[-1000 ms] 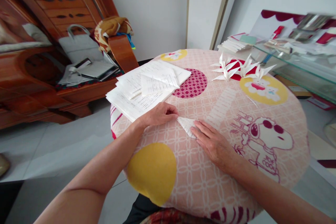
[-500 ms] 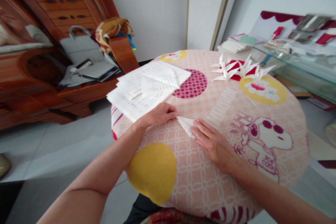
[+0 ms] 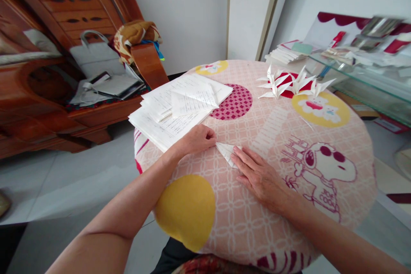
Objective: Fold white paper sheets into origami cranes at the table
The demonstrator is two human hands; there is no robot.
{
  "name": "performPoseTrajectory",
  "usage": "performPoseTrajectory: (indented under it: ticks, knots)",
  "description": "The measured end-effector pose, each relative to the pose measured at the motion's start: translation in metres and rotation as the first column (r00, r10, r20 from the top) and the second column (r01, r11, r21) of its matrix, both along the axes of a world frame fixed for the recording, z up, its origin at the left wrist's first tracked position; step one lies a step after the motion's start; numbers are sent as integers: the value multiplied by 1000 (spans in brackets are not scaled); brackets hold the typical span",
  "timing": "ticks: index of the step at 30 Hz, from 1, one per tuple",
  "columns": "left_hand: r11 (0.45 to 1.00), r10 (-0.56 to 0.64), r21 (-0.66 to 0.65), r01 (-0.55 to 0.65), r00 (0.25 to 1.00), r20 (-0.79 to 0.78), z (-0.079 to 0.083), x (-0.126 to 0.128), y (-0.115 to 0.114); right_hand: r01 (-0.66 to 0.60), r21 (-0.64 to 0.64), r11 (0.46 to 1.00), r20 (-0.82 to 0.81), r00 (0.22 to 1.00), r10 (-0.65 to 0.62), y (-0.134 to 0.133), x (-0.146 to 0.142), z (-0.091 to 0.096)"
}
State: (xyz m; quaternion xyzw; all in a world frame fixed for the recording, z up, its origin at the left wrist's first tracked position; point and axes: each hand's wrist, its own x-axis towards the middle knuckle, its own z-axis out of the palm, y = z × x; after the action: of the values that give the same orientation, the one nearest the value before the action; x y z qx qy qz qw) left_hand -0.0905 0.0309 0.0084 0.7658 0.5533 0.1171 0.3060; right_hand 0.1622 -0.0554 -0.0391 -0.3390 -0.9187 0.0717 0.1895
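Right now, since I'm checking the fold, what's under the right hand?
The folded paper runs partly under the right hand, on the tablecloth; the covered end can't be seen.

Person's L hand (image 3: 201, 138) is bare, as is the wrist; same goes for the R hand (image 3: 257, 174). L forearm (image 3: 141, 190) also bare, narrow at the wrist & wider twd the elbow, w/ a skin crease (image 3: 105, 233) there & a bit of bare upper arm beyond. R forearm (image 3: 311, 220) bare too, tapering twd the wrist. R fingers (image 3: 248, 159) slim; nails too small to tell. Near btm edge: dk, plain trouser leg (image 3: 168, 256). Next to it, red patterned cloth (image 3: 208, 265), dk & lt patches; can't tell if it's worn.
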Motion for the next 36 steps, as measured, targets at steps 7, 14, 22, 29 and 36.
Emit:
performPoseTrajectory:
  ticks: [7,14,22,29,36]
  knots:
    - [997,68,38,-64,993,-100,6,11,-3,-9,20,1000,35,999,8,-1,-1,3]
    - [993,53,-102,-57,998,-41,6,7,5,-11,34,999,58,998,9,0,-3,2]
    - [943,49,-329,42,963,265,1,-11,10,-13,35,999,65,998,10,1,-3,0]
    - [905,78,-414,98,919,387,0,-21,8,-3,16,1000,61,998,2,0,-4,2]
    - [908,129,-415,47,914,385,-4,-16,7,2,15,1000,40,999,-2,0,-4,0]
